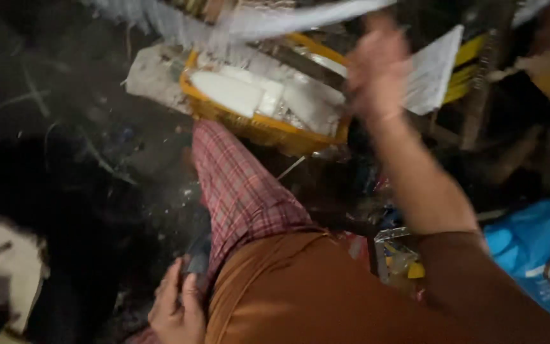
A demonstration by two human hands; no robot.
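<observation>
Blurred right hand [377,67] over the yellow basket [262,127]; its grip cannot be told.
Left hand [176,309], fingers curled on a dark object [197,258]; a hasty reach could tip the crowded basket.

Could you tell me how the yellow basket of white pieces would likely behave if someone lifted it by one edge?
The yellow basket looks like thin plastic, so its rim would probably flex. The white pieces lie loose and heaped, so they could slide toward the low side. It seems light for its size, though the right hand blurs that end.
</observation>
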